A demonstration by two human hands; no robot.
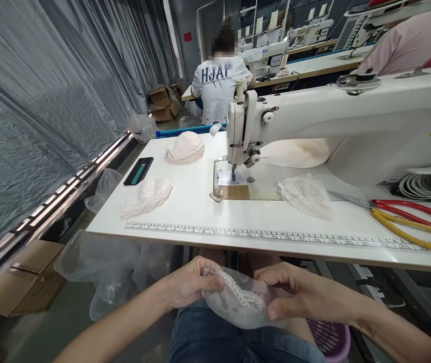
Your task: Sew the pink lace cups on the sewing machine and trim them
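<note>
Over my lap, in front of the table edge, a sheer white lace piece (234, 300) with a dotted trim is stretched between both hands. My left hand (196, 282) pinches its left end, thumb on top. At the right end my right hand (289, 292) grips the fabric between thumb and fingers. Beyond them stands a white sewing machine (245, 121), its needle over the metal plate (230, 177). A lace piece (306, 195) lies right of the plate, and another lace stack (147, 196) lies to the left. Behind that is a pile of pale cup-shaped pieces (186, 147).
A phone (138, 171) lies near the table's left edge. Scissors (415, 217) with red and yellow handles rest at the right, by a printed ruler (238, 234). A cardboard box (29, 277) and plastic bags (105, 262) sit left below. A purple basket (330, 338) stands lower right. A person (217, 80) sits ahead.
</note>
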